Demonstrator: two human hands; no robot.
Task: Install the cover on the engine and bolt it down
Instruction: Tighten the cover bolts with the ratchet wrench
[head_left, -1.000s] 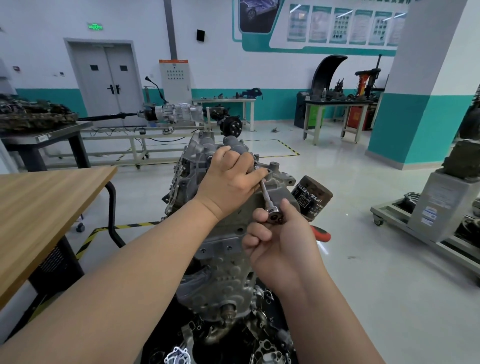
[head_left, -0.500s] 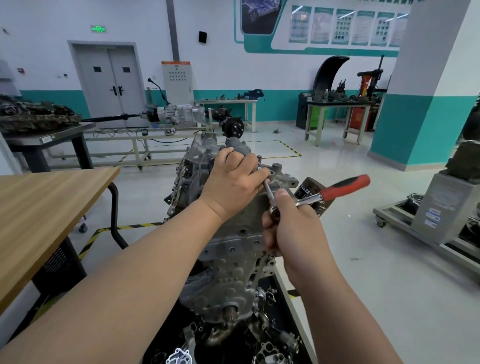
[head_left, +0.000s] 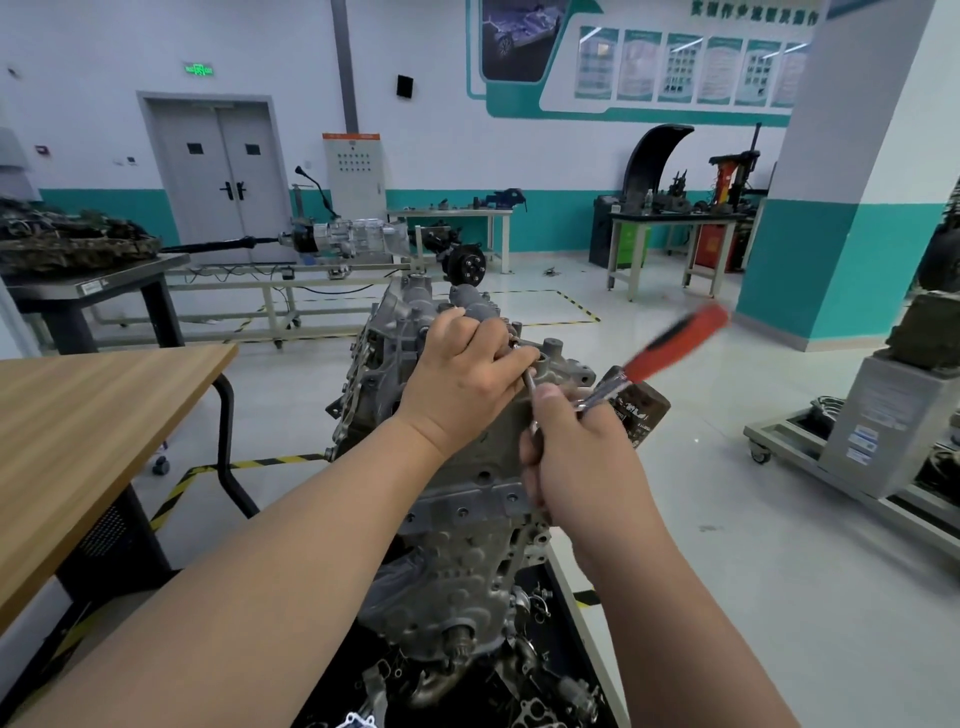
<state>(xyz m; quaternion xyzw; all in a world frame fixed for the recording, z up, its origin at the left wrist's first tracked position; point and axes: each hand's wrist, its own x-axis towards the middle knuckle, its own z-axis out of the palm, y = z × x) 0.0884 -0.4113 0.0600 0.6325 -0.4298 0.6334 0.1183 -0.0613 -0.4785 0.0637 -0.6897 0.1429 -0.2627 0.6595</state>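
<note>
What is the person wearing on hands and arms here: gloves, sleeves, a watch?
Nothing worn shows. The left hand and right hand are ungloved. Both forearms are bare down to the frame's edge, with no sleeve in view. No watch, bracelet or ring is visible.

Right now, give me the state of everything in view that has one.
left hand, gripping the extension bar at its top
right hand, gripping the ratchet at its head
ratchet, handle blurred, angled up right
cover, seated on the engine
oil filter, mounted on the engine
double door, shut
exit sign, lit
</note>
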